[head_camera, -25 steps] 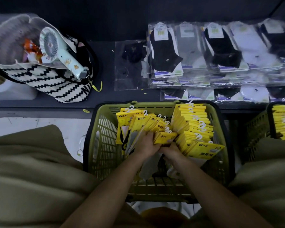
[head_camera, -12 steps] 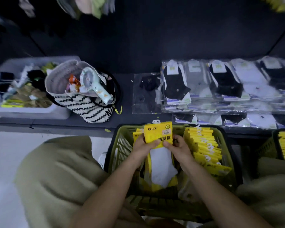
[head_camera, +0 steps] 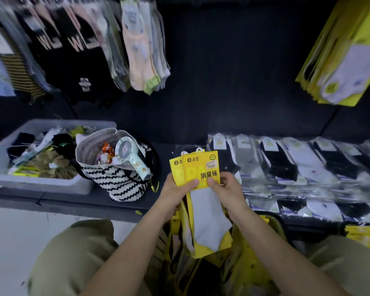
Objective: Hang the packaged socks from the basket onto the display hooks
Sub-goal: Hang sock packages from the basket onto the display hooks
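Note:
A small stack of yellow sock packs [head_camera: 202,167] with white hooks on top is held upright in front of me, a white sock showing through the front pack. My left hand [head_camera: 175,192] grips the stack's left edge, thumb on the front. My right hand [head_camera: 226,190] pinches its right side. The green basket [head_camera: 160,248] sits below between my knees, mostly hidden by my arms, with more yellow packs inside. Matching yellow packs [head_camera: 346,67] hang on a display hook at the upper right.
Other socks [head_camera: 141,50] hang on hooks at the upper left. On the low shelf stand a grey bin of loose socks [head_camera: 13,180], a zigzag bag [head_camera: 118,180] holding a hand fan [head_camera: 132,157], and rows of clear-packed socks [head_camera: 297,165]. A second basket's yellow packs [head_camera: 365,233] show at right.
My hands lifted a stack of yellow packs out of the basket and raised it. My view has tilted upward, bringing the hanging displays into sight.

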A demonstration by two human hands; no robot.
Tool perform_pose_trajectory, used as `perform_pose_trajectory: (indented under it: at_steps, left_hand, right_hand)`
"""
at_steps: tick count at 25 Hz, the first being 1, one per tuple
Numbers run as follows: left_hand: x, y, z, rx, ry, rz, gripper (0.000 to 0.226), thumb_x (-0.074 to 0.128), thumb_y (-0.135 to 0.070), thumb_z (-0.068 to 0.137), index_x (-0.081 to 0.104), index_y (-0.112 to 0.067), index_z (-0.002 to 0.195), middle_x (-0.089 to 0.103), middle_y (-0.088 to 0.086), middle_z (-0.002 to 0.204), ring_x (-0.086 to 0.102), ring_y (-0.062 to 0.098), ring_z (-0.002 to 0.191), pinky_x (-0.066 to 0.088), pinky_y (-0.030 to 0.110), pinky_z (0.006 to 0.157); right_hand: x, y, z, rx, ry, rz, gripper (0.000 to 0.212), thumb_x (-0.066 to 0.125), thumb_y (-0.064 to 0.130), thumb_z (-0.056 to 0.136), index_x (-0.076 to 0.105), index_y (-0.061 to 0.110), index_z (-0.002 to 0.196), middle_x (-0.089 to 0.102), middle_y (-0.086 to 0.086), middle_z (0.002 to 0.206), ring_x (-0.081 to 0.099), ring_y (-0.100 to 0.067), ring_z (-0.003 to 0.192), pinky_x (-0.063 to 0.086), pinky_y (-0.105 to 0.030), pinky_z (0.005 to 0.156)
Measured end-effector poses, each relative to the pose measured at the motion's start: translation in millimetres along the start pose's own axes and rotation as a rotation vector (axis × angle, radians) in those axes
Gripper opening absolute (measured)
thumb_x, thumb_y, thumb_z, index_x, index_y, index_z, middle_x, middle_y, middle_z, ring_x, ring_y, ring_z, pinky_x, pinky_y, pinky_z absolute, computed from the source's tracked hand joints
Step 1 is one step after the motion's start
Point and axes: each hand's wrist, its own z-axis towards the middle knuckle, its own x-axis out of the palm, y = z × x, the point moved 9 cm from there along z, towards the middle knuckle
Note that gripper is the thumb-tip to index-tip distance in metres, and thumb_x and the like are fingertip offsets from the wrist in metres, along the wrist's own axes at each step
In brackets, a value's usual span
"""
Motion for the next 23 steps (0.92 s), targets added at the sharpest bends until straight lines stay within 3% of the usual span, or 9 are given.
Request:
perform_pose_trajectory:
  at_steps: [3,6,8,11,15,17,23]
  left_hand:
    - [-10.5,-37.2,7.7,0.047,-0.039,0.073,0.053,0.076,-0.018,0.076,0.051,-0.011,0.122,0.067,0.006,0.111,0.066,0.021,0.099,0.054,0.041,0.087]
    - [-14.6,-78.2,14.6,0.127,-0.069,0.157,0.043,0.076,-0.017,0.076,0.053,-0.019,0.112,0.067,0.000,0.104,0.066,0.015,0.092,0.055,0.033,0.078]
    - [-12.4,-105.4,19.7,0.204,-0.062,0.257,0.038,0.074,-0.017,0.076,0.054,-0.018,0.108,0.066,0.001,0.101,0.065,0.014,0.090,0.055,0.031,0.076]
    - [-1.5,-138.3,23.3,0.316,-0.039,0.342,0.041,0.073,-0.019,0.076,0.055,-0.012,0.113,0.067,0.004,0.103,0.065,0.016,0.092,0.055,0.031,0.077]
    - [2.2,-155.8,23.2,0.335,-0.025,0.223,0.035,0.070,-0.032,0.081,0.052,-0.021,0.109,0.066,-0.002,0.105,0.065,0.009,0.090,0.051,0.023,0.070]
    - [4.8,-160.5,24.4,0.324,0.018,0.132,0.021,0.057,-0.037,0.089,0.055,-0.023,0.104,0.067,0.001,0.108,0.067,0.011,0.090,0.053,0.024,0.071]
    - [-3.0,-177.6,36.3,0.270,0.021,-0.068,0.032,0.044,-0.044,0.093,0.058,-0.021,0.110,0.070,0.001,0.105,0.068,0.019,0.096,0.055,0.036,0.082]
  right_hand:
    - [8.7,33.6,7.0,0.039,0.096,-0.058,0.030,0.069,0.025,0.083,0.054,0.015,0.106,0.065,-0.006,0.107,0.063,-0.019,0.098,0.053,-0.032,0.078]
    - [3.4,93.3,16.0,-0.013,0.100,0.061,0.042,0.073,0.030,0.078,0.051,0.016,0.111,0.066,-0.006,0.106,0.066,-0.020,0.094,0.055,-0.041,0.082]
    - [1.0,142.4,19.8,-0.165,0.053,0.009,0.033,0.071,0.034,0.080,0.053,0.022,0.105,0.063,-0.003,0.101,0.064,-0.016,0.088,0.055,-0.036,0.072]
    - [6.9,201.2,18.1,-0.374,0.002,-0.106,0.009,0.068,0.031,0.083,0.060,0.026,0.085,0.060,0.001,0.088,0.058,-0.015,0.084,0.051,-0.033,0.070]
    - [0.1,232.3,25.5,-0.341,-0.080,-0.010,0.017,0.063,0.020,0.086,0.063,0.025,0.070,0.059,0.001,0.078,0.055,-0.015,0.075,0.047,-0.031,0.062]
    - [0.6,241.5,30.7,-0.321,-0.096,-0.001,0.017,0.062,0.021,0.087,0.063,0.024,0.071,0.061,0.003,0.075,0.057,-0.015,0.072,0.049,-0.031,0.061]
    - [12.5,276.7,36.2,-0.419,-0.107,0.036,0.014,0.059,0.015,0.090,0.059,0.019,0.077,0.064,0.003,0.071,0.059,-0.012,0.069,0.049,-0.027,0.062]
